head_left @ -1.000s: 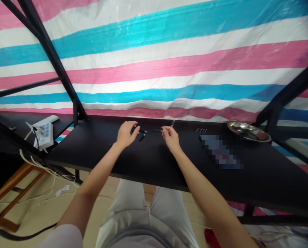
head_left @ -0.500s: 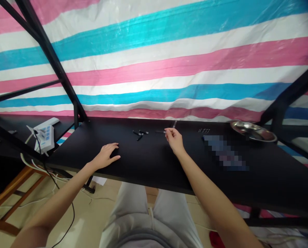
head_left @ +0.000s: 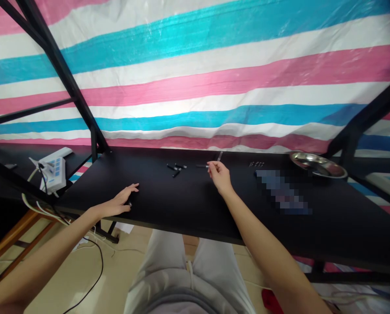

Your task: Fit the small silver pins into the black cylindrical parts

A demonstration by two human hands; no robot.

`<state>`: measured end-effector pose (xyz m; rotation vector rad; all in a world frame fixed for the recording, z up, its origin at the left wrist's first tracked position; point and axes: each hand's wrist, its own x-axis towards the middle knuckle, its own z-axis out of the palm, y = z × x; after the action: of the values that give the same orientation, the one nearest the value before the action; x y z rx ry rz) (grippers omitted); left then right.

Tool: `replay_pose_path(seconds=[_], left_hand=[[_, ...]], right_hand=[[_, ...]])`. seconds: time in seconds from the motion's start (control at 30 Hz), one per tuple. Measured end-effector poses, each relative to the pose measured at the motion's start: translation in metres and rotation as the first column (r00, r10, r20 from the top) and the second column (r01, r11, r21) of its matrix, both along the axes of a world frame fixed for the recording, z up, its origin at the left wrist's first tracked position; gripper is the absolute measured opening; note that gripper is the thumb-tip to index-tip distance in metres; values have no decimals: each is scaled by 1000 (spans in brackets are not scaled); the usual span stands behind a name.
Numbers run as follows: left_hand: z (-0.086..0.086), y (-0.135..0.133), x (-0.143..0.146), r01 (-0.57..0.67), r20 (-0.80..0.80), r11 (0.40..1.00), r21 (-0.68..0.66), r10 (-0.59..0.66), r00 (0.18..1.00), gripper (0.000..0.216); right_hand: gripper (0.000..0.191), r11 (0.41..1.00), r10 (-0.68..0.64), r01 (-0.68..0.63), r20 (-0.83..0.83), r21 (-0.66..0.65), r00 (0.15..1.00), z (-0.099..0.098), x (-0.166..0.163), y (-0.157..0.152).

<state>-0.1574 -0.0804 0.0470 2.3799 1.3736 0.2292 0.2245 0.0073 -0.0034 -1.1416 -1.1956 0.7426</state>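
My left hand (head_left: pixel 119 201) lies on the black table (head_left: pixel 182 205) near its front left edge, fingers stretched out, a tiny dark thing by the fingertips. My right hand (head_left: pixel 218 175) rests farther back, thumb and forefinger pinched on a thin dark stick (head_left: pixel 202 165) that points left. Just left of it lie three small black pen-like pieces (head_left: pixel 176 168). A short grey piece (head_left: pixel 220 155) sits by the table's back edge.
Several tiny metal bits (head_left: pixel 256 164) lie right of my right hand, with a blurred patch beside them. A steel dish (head_left: pixel 316 163) stands at the back right. A white power strip (head_left: pixel 53 171) with cables sits on the left shelf. Black frame bars rise on both sides.
My left hand has left the small black pieces and drawn back and left to the table's front edge. My right hand has stayed pinched on the thin stick.
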Motion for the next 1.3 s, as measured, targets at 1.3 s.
replay_pose_path(seconds=[1.3], left_hand=[[-23, 149, 145, -369, 351, 924, -97, 379, 856, 9]], right_hand=[[33, 1000, -15, 15, 3, 0, 1000, 2, 3, 1]])
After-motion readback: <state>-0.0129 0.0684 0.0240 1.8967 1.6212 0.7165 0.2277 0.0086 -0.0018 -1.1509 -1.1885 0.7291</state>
